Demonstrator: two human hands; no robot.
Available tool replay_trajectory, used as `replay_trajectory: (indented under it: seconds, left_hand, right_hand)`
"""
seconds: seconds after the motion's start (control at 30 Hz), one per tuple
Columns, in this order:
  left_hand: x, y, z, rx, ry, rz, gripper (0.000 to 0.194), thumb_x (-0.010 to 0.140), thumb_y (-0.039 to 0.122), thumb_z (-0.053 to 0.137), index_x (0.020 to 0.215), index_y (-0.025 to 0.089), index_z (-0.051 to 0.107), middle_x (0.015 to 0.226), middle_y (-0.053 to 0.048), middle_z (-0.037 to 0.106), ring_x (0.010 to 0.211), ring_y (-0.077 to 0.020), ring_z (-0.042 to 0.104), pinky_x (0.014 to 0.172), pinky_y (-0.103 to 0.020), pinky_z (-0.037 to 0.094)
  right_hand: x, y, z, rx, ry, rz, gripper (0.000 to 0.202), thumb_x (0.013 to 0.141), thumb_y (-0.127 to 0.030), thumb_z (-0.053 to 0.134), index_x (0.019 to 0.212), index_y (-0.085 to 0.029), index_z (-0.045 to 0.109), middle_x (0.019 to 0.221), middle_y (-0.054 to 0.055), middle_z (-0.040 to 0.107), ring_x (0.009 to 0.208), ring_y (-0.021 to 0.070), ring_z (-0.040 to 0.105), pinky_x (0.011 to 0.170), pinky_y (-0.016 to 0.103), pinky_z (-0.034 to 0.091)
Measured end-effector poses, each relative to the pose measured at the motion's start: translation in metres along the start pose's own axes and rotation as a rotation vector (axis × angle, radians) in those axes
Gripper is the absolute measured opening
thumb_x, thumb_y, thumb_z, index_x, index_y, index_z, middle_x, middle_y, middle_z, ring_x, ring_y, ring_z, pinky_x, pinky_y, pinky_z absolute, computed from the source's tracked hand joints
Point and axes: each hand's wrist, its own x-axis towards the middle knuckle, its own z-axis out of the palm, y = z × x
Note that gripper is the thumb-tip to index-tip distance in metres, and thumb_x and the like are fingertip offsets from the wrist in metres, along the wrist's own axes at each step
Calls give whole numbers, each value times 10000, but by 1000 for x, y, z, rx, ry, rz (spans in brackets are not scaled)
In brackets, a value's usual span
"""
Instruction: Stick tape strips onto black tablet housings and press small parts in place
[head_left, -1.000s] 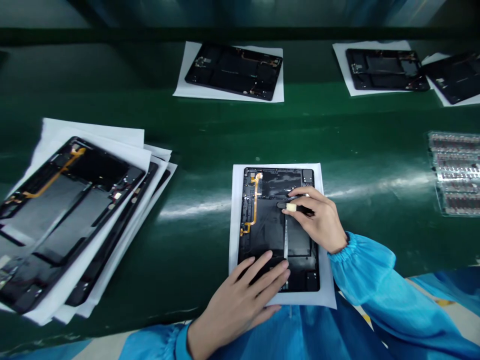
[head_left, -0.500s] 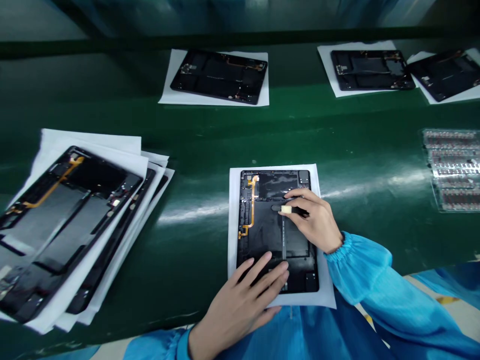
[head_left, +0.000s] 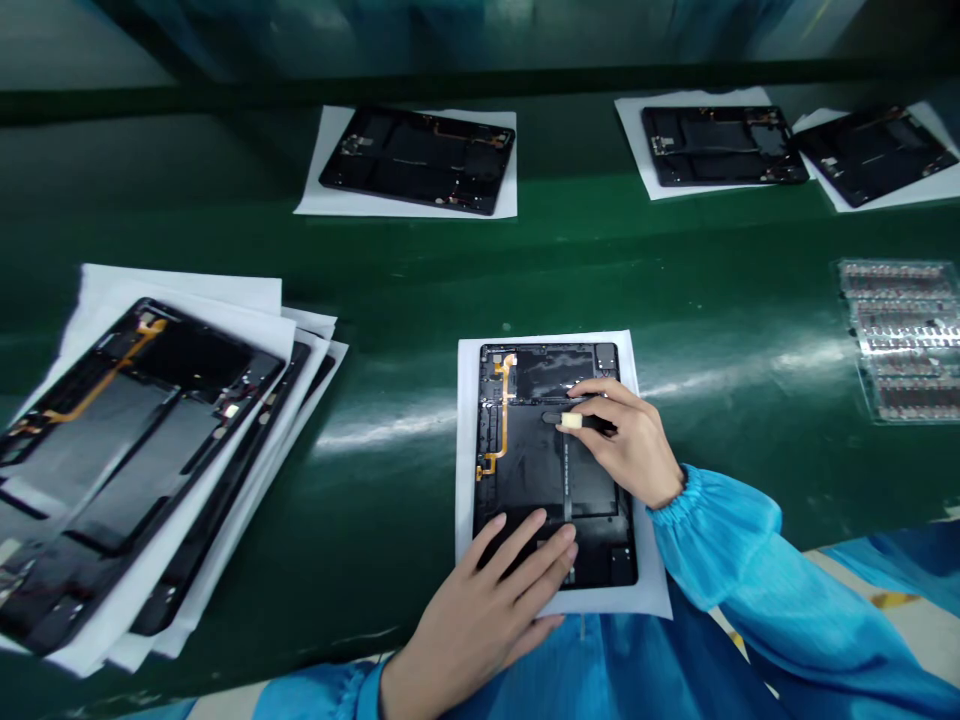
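An opened black tablet housing (head_left: pixel 536 450) with an orange ribbon cable (head_left: pixel 504 420) lies on a white sheet (head_left: pixel 466 400) in front of me. My left hand (head_left: pixel 506 590) rests flat on the housing's lower part, fingers spread. Above the housing's upper middle, my right hand (head_left: pixel 622 435) pinches a small cream-coloured block (head_left: pixel 571 420) between thumb and fingers. A dark rounded tip (head_left: pixel 552 417) shows at the block's left side. Whether that tip touches the housing, I cannot tell.
To the left, several similar housings (head_left: pixel 142 430) are stacked with white sheets between them. Three more housings (head_left: pixel 420 160) lie on sheets across the back of the green surface (head_left: pixel 405 270). A clear tray (head_left: pixel 904 340) of small parts sits at the right.
The housings at the back have shifted left in view, and the clear tray slightly so. Both my hands, the housing under them and the stack look almost unchanged.
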Motion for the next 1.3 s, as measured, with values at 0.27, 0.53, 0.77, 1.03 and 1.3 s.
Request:
replay_trajectory:
  seconds: [0.27, 0.53, 0.77, 1.03, 1.3]
  left_hand:
    - [2, 0, -1, 11, 4, 0, 463, 926, 565, 494, 1290, 296, 594, 1463, 46, 477, 1336, -215, 399, 1152, -362, 206]
    - [3, -11, -9, 10, 29, -9, 810, 801, 786, 407, 1384, 235, 523, 1414, -94, 520, 1305, -351, 404, 1143, -468, 139]
    - [42, -36, -12, 31, 28, -170, 804, 820, 742, 452, 1467, 268, 392, 1522, -183, 336, 1377, -438, 297, 1074, -558, 255]
    - [77, -46, -12, -133, 76, -455, 543, 858, 464, 614, 1360, 284, 514, 1538, -144, 300, 1431, -409, 206, 1116, -645, 178]
    - [94, -47, -16, -296, 86, -673, 458, 778, 319, 655, 1198, 215, 503, 1572, -132, 175, 1462, -350, 122, 1154, -607, 136]
  right_hand:
    - [0, 0, 1, -28, -14, 13, 88, 870, -164, 610, 857, -209, 685, 1098, 65, 672, 994, 210, 673, 887, 371, 561]
    - [-2, 0, 0, -76, -37, -5, 185, 881, -142, 585, 1034, -223, 650, 1145, 76, 620, 1035, 216, 646, 884, 362, 560]
    - [2, 0, -1, 260, 244, 221, 168, 849, -281, 664, 1004, -226, 627, 980, 36, 661, 886, 178, 662, 746, 289, 562]
    - [-1, -4, -11, 279, 325, 284, 109, 879, -317, 614, 875, -209, 626, 870, 16, 645, 759, 148, 641, 671, 258, 525]
    - [-58, 5, -49, -474, 131, 366, 281, 941, -476, 491, 950, -215, 595, 879, 45, 661, 722, 215, 648, 599, 303, 451]
